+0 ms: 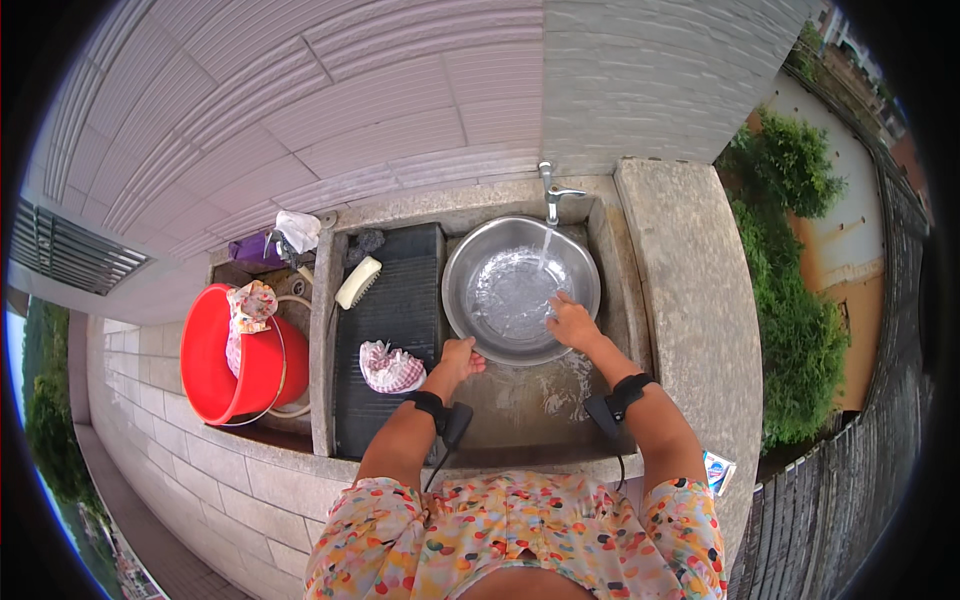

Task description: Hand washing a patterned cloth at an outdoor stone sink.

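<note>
Water runs from a chrome tap [550, 192] into a round steel basin [457, 313] standing in the stone sink. Clear water lies in the basin. My left hand [460, 358] is closed beside the basin's near-left rim; whether it grips the rim or something small, I cannot tell. Over the near-right part of the basin is my right hand [572, 322], its fingers apart and nothing visible in them. Left of my left hand, a bunched red-and-white checked cloth [391, 368] lies on the dark ribbed washboard [390, 305]. A pale scrubbing brush [358, 282] rests farther up the board.
A red bucket [207, 350] with patterned cloth over its rim stands in the left compartment. Behind it are a purple item [250, 249] and a white cloth [298, 231]. A dark scouring pad [368, 241] sits near the brush. At right, a small blue-and-white packet [717, 472] lies on the stone ledge [690, 260].
</note>
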Action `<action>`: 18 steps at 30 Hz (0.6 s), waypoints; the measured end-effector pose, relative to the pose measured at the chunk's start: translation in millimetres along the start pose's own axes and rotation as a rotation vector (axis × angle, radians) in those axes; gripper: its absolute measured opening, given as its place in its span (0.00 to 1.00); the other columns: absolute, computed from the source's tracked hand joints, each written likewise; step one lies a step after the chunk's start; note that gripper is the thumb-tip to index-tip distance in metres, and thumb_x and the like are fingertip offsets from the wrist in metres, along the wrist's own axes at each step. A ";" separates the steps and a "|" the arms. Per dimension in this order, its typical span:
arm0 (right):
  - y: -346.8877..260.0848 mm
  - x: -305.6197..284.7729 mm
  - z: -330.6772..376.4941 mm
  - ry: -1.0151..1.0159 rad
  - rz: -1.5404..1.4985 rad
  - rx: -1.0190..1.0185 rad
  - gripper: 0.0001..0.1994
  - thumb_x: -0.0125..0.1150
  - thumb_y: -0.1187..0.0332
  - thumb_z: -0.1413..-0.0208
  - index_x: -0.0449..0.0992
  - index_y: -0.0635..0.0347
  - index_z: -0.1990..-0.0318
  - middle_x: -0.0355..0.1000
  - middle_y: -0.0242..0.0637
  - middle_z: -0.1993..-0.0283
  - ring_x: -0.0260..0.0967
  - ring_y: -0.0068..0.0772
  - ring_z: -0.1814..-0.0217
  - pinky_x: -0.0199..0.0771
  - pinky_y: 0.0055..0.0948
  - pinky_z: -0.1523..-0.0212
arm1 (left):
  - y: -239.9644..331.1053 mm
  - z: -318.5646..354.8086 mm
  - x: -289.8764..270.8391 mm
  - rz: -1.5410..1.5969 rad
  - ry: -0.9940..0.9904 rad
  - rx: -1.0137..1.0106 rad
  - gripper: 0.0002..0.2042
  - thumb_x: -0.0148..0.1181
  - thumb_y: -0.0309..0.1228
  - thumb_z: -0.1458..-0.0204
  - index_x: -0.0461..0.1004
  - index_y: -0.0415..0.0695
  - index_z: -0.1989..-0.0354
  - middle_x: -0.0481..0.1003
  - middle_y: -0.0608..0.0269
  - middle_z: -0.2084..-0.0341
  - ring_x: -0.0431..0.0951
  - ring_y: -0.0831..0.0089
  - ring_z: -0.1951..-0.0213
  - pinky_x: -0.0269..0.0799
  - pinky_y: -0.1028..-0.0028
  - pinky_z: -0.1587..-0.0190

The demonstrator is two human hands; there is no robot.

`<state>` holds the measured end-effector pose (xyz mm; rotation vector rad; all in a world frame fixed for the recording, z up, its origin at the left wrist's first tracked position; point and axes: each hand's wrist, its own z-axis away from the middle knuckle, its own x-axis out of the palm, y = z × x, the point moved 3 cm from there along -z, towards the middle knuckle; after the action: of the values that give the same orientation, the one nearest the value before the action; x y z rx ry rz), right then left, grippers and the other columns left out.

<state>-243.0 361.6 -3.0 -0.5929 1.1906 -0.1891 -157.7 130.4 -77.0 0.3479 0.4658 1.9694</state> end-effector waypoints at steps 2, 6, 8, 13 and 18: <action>3.5 25.4 14.6 -0.123 -0.024 -0.104 0.18 0.50 0.64 0.53 0.65 0.65 0.56 0.59 0.48 0.46 0.58 0.50 0.47 0.59 0.44 0.51 | 8.6 17.6 5.2 -0.117 -0.009 -0.065 0.13 0.48 0.34 0.49 0.64 0.37 0.61 0.67 0.51 0.74 0.71 0.60 0.72 0.72 0.60 0.75; -6.9 38.5 46.5 -0.157 -0.142 -0.068 0.14 0.50 0.64 0.55 0.69 0.66 0.63 0.66 0.52 0.57 0.64 0.52 0.55 0.63 0.43 0.56 | 41.0 87.5 5.1 -0.501 -0.142 0.183 0.15 0.49 0.33 0.51 0.65 0.38 0.56 0.70 0.47 0.70 0.73 0.53 0.68 0.72 0.61 0.69; -9.3 54.0 53.2 -0.244 -0.132 -0.159 0.12 0.50 0.65 0.56 0.71 0.66 0.69 0.69 0.53 0.66 0.66 0.53 0.61 0.66 0.42 0.60 | 51.7 85.3 -28.3 -0.759 0.003 0.577 0.15 0.50 0.32 0.53 0.67 0.40 0.57 0.71 0.48 0.70 0.73 0.51 0.69 0.71 0.62 0.67; 6.3 89.3 59.5 -0.334 -0.048 -0.224 0.15 0.49 0.60 0.57 0.72 0.64 0.68 0.68 0.54 0.70 0.66 0.55 0.67 0.65 0.44 0.65 | 72.0 128.4 -86.7 -1.331 0.856 0.863 0.16 0.54 0.34 0.58 0.69 0.45 0.58 0.71 0.49 0.68 0.73 0.50 0.69 0.68 0.60 0.61; 3.8 117.5 60.5 -0.436 0.041 -0.208 0.18 0.48 0.56 0.56 0.72 0.65 0.69 0.68 0.54 0.69 0.66 0.55 0.66 0.65 0.44 0.64 | 52.2 101.3 -151.2 -0.938 0.897 0.388 0.26 0.57 0.39 0.60 0.61 0.44 0.51 0.68 0.50 0.62 0.73 0.56 0.68 0.71 0.62 0.72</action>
<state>-144.3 333.3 -86.2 -0.7476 0.8013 0.0988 -90.8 -9.8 31.3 -0.4969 1.3079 0.9989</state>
